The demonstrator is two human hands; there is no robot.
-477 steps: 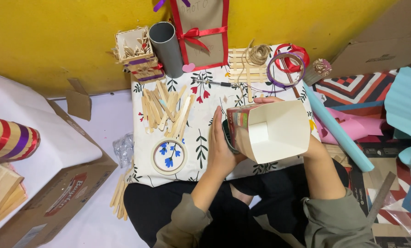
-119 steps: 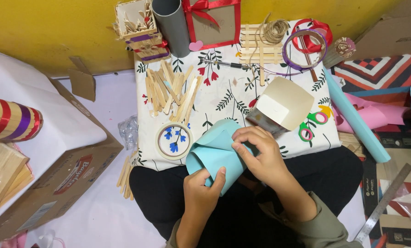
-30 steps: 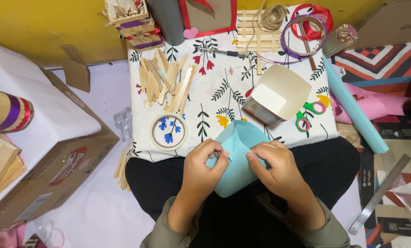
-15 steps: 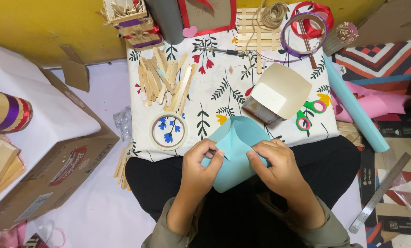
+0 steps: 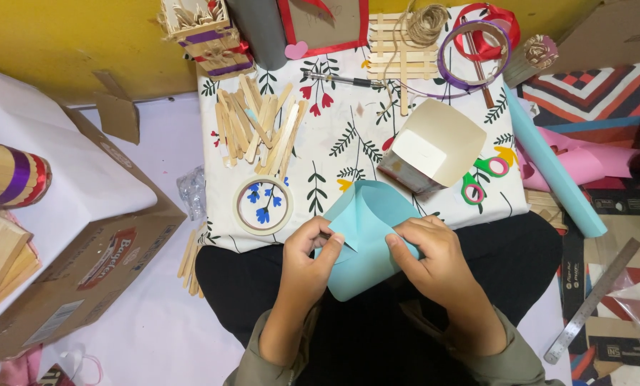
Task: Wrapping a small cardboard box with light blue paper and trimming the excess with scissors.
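Light-blue paper sheet (image 5: 366, 246), curled into a loose cone, sits between both hands over the lap: left hand (image 5: 307, 261) pinches its left edge with thumb and fingers, right hand (image 5: 427, 257) grips its right overlap, with round tape roll (image 5: 263, 205) just beyond the left hand.

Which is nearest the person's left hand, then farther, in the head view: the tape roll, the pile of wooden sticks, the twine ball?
From the left hand:
1. Tape roll, just up and left on the cloth.
2. Pile of wooden sticks, farther up the cloth.
3. Twine ball, far top edge, to the right.
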